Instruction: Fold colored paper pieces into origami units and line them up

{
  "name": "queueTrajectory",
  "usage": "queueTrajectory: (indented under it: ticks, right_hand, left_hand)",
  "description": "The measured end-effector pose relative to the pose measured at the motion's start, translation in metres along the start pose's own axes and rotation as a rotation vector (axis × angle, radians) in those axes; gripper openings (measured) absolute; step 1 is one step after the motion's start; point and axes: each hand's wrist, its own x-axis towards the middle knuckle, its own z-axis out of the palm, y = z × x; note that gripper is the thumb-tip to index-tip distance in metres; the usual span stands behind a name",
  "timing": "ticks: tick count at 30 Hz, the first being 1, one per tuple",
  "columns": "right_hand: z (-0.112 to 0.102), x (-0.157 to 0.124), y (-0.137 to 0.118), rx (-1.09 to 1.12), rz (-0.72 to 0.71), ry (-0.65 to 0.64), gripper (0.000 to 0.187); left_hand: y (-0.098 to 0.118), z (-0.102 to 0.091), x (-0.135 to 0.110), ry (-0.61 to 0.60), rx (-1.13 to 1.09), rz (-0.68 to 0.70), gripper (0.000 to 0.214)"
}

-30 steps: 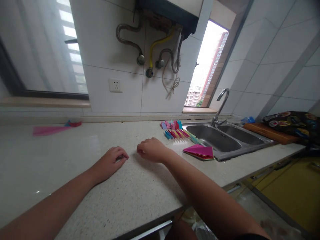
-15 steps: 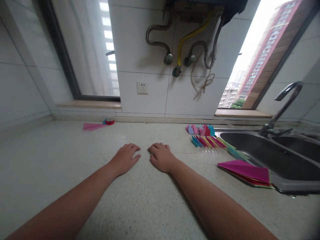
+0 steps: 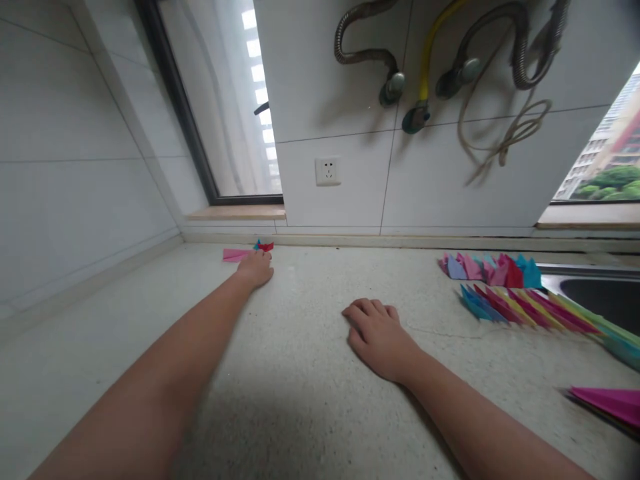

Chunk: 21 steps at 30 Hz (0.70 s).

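At the far left of the counter, my left hand [image 3: 256, 269] reaches to a pink piece of folded paper [image 3: 234, 255] and partly covers its right end. Small red and blue folded papers [image 3: 266, 247] lie just beyond its fingertips. The fingers of this hand stretch forward; I cannot tell whether they touch the papers. My right hand [image 3: 377, 337] rests on the speckled counter [image 3: 290, 373], fingers spread and holding nothing. To its right stand a row of pink, purple, red and blue folded papers [image 3: 487, 270] and a slanting row of colourful pointed folded papers [image 3: 530, 307].
A magenta folded paper stack [image 3: 607, 403] lies at the right edge. Behind the rows is a steel sink [image 3: 600, 293], partly cut off. Pipe valves [image 3: 395, 87], a tied cord [image 3: 520, 133] and a power socket [image 3: 328, 171] are on the tiled wall at the back.
My left hand has moved forward and left to the pink paper. My right hand stays on the counter. The view has come closer and turned left, so the tap is out of view.
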Motion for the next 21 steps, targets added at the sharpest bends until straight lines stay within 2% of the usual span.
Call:
queueTrajectory:
  ticks: [6,11,16,21]
  right_hand:
    - [0.0,0.008,0.0,0.014,0.042,-0.003,0.029]
    - [0.0,0.014,0.001,0.031,0.072,-0.022,0.028]
    - [0.001,0.018,0.003,0.033,0.087,-0.027,0.028]
    - [0.003,0.018,0.004,0.034,0.082,-0.029,0.029]
  left_hand:
    - [-0.056,0.024,0.053,0.009,0.0,-0.174,0.059]
    - [-0.082,0.038,0.084,-0.023,-0.052,-0.213,0.066]
    - [-0.085,0.049,0.095,-0.05,-0.097,-0.149,0.059]
    - [-0.068,0.052,0.083,-0.009,-0.154,-0.099,0.049]
